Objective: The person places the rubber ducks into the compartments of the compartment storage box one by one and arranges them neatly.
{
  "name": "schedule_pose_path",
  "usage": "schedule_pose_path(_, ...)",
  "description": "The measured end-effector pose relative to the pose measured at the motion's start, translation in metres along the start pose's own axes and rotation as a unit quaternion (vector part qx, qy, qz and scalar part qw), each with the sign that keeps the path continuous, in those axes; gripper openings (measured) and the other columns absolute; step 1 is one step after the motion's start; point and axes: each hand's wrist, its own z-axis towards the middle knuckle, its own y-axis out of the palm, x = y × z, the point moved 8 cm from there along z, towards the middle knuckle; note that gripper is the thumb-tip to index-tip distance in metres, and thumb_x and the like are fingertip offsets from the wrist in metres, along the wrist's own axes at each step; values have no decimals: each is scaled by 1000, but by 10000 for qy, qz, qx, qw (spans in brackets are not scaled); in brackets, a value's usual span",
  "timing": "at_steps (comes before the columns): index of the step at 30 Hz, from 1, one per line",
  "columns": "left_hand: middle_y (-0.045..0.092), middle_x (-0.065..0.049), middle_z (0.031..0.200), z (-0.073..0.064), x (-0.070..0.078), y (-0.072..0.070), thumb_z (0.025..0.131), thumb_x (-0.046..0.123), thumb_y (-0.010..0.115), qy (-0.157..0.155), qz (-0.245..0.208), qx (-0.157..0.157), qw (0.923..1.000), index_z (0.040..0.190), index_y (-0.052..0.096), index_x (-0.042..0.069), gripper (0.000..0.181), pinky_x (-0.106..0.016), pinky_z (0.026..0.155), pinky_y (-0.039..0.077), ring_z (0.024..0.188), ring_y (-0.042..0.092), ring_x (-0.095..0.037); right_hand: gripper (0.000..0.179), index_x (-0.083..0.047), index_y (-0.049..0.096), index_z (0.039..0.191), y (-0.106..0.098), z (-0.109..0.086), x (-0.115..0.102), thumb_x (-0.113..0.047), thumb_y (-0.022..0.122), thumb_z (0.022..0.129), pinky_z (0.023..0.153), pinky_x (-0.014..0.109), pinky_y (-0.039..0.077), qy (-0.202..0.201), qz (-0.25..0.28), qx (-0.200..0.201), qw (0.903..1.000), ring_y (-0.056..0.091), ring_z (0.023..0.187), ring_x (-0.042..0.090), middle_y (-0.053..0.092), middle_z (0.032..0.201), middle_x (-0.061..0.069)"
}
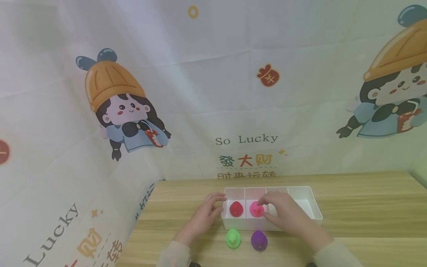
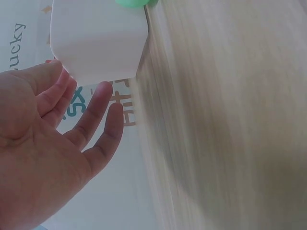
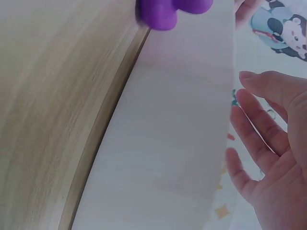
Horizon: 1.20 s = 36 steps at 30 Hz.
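A white divided box stands on the table, a red toy duck in its leftmost compartment and a pink toy duck in the one beside it. My left hand is at the box's left end, relaxed fingers by its wall; the left wrist view shows the thumb at the corner. Over the box, my right hand has its index finger and thumb beside the pink duck. From the right wrist its fingers look loosely spread, with nothing visible between them.
A green toy duck and a purple toy duck sit on the wooden table just in front of the box. Behind the table hangs a printed white cloth, which also covers the left side.
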Motion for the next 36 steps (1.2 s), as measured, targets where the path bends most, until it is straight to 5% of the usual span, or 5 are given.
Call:
schedule_pose_path(17, 35, 2, 134, 2, 0, 1, 90, 22, 49, 4, -50, -40, 10000, 123, 47, 13, 34, -27, 78, 44, 95, 51, -16, 28, -27, 58, 94, -11, -16, -25, -14, 70, 72, 69, 23, 45, -111, 165, 39, 9998, 50, 79, 4, 55, 92, -18)
schedule_pose_path(36, 33, 1, 135, 0, -3, 2, 91, 25, 48, -44, -15, -102, 9999, 124, 46, 16, 35, -26, 75, 45, 92, 50, -14, 27, -28, 59, 91, 6, -32, -31, -19, 73, 70, 70, 24, 46, 220, 324, -409, 9984, 52, 79, 3, 54, 88, -21)
